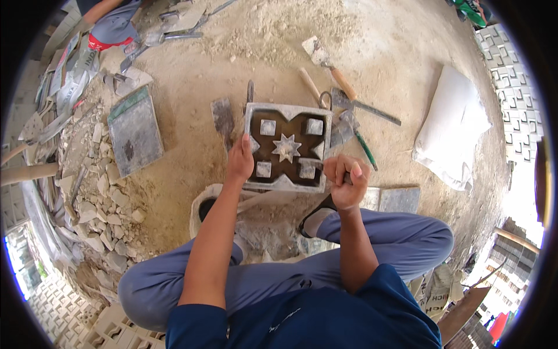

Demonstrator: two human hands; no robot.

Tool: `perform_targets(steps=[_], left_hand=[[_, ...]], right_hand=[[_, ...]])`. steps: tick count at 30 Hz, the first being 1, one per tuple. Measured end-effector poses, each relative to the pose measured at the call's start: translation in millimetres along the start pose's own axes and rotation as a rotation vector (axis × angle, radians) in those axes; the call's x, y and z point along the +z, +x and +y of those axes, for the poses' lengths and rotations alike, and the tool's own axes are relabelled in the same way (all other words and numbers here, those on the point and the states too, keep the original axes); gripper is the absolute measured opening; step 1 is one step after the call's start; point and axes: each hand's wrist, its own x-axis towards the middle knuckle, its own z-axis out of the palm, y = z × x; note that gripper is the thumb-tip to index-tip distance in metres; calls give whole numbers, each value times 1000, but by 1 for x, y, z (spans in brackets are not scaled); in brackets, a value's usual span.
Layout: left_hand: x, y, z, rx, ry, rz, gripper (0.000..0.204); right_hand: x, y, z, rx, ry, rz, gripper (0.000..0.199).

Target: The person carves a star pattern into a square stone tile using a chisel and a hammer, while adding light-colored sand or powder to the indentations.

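I found the square mould (286, 148) ahead of my knees, just beyond my feet and turned slightly clockwise. Its sides were nearly equal, so no long axis stood out. My left hand (239, 163) gripped its left wall, thumb uppermost, and was the nearer of the two, being in contact. My right hand (350, 192) was curled tightly around a slim tool (349, 178), by the mould's lower right corner; I could not tell whether its knuckles touched the wall. From that hand the mould lay to the left and slightly ahead, and the tool's thin end pointed leftward over the lower right raised square. Whether that end touched the square could not be established. A wooden-handled trowel (343, 83) lay beyond, on the ground.
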Motion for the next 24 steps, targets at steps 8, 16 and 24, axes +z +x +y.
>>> perform_targets(steps=[8, 16, 24], left_hand=[[4, -3, -4, -45, 40, -31, 66], [0, -4, 5, -93, 52, -34, 68], [-5, 0, 1, -7, 43, -40, 66]], right_hand=[[4, -12, 6, -83, -34, 22, 64], [10, 7, 21, -230, -294, -43, 58], [9, 7, 30, -154, -164, -53, 66]])
